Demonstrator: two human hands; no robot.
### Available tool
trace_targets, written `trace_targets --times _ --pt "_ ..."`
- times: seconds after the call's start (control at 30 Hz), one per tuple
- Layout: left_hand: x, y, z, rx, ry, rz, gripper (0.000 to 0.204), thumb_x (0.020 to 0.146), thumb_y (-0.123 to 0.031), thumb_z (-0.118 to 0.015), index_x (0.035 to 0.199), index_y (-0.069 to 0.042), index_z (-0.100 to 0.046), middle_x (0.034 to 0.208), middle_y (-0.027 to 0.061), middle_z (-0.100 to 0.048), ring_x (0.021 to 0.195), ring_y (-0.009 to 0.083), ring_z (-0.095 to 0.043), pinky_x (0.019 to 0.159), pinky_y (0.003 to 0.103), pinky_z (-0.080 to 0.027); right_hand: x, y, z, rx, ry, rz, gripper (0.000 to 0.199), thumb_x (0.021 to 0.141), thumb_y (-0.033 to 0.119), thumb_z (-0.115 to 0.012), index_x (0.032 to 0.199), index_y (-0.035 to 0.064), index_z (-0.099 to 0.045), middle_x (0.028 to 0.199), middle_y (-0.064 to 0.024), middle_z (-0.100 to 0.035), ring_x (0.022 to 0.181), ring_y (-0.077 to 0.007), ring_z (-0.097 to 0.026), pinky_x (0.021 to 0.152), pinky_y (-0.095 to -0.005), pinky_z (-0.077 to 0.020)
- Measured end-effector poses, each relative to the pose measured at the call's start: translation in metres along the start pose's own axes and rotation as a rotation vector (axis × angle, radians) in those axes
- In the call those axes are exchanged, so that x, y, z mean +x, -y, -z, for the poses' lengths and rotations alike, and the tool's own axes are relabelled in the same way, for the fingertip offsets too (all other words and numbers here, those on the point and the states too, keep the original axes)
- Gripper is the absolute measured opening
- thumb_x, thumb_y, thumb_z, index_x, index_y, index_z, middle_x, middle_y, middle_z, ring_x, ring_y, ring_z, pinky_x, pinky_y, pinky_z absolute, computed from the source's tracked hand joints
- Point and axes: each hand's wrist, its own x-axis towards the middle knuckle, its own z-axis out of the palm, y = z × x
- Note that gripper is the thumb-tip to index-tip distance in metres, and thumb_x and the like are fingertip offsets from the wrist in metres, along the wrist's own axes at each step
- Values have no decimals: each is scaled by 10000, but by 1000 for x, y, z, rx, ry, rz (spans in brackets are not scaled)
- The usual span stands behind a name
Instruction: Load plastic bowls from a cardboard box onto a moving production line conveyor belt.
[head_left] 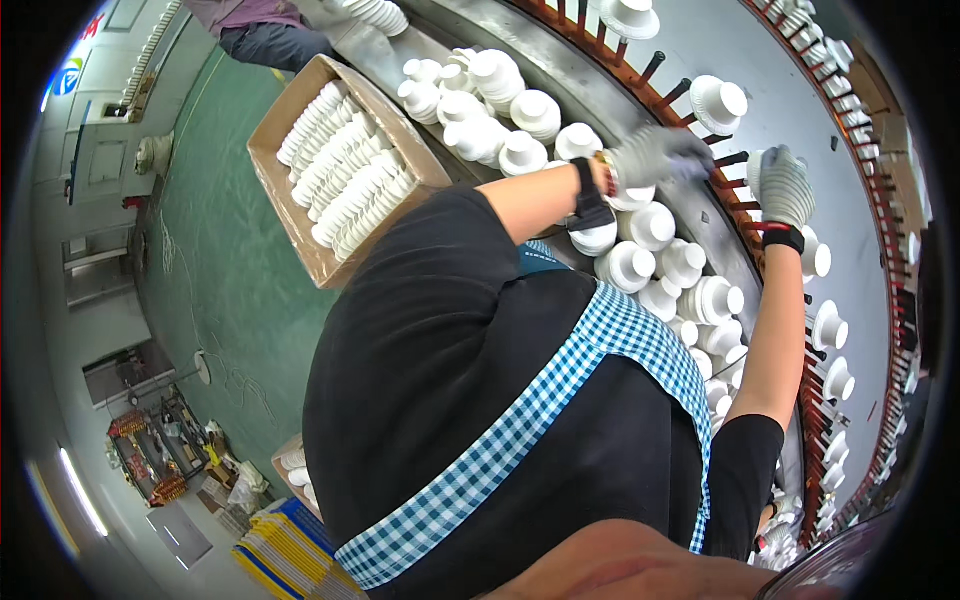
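1. Left hand: gloved, smeared by blur, at the edge of the rail; its fingers aim toward 3 o'clock; whether it is clenched, slack or grasping something, I cannot tell.

2. Right hand: gloved, just beyond the rail, with its forearm rising from 6 o'clock; its fingers bend on the side toward the rail; a pale edge shows there, but whether that is a white piece or only glove, I cannot tell, so its grip is unclear too.

3. Peg: dark-tipped, between the two hands; it lies at 3 o'clock from the left fingers and at 10 o'clock from the right hand; its long axis runs from about 8 to 2 o'clock; both hands are near it.

4. Cup: white, flanged, by the rail; it sits at 11 o'clock from the right hand and between 1 and 2 o'clock from the left, which is nearer; its axis leans from 8 to 2 o'clock, narrow end toward 2; neither hand appears to touch it.

5. Around them: stacks of similar white pieces lie on the metal bench, some just under the left wrist; the carton, filled with white rows, stands well apart at 9 o'clock from the left hand.
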Motion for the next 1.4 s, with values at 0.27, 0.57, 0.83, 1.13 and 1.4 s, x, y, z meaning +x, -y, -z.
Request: trace_targets --times 0.27,0.57,0.83,1.13,1.4 --pt "-85 51 301 -12 -1158 -120 180 895 -159 -579 1049 -67 -599 817 63 -642 695 154 -596 623 286 -493 26 37 6 53 -40 -1 371 949 382 -388 1045 96 -604 978 -248 -626 913 -435 -607 791 -524 -483" --pt "-78 217 480 671 -877 992 545 914 -461 -501 1235 -26 -567 1192 200 -620 1081 357 -603 894 429 -461 37 78 8 142 27 -44 469 943 461 -450 1266 129 -521 1141 -237 -586 1031 -436 -569 868 -497 -458" --pt "-45 200 493 -64 -691 1313 563 895 -372 -587 1300 -3 -455 1295 185 -540 1154 312 -547 1002 430 -413 -8 125 26 419 -126 9 584 926 254 -564 1429 61 -338 1352 -263 -434 1223 -405 -458 1006 -449 -385" --pt "-76 201 519 -782 -934 943 352 909 -169 -604 1213 -15 -519 1211 170 -582 1148 290 -547 998 389 -434 -94 143 47 804 70 -336 481 954 232 -528 1367 3 -437 1270 -193 -539 1160 -263 -514 1003 -349 -373" --pt "-87 19 385 -105 -427 99 666 810 -45 -670 1386 30 -344 1296 159 -514 1172 237 -513 990 346 -421 -92 171 68 1187 86 -147 403 902 222 -562 1254 24 -559 1049 -131 -641 795 -153 -592 736 -301 -483"
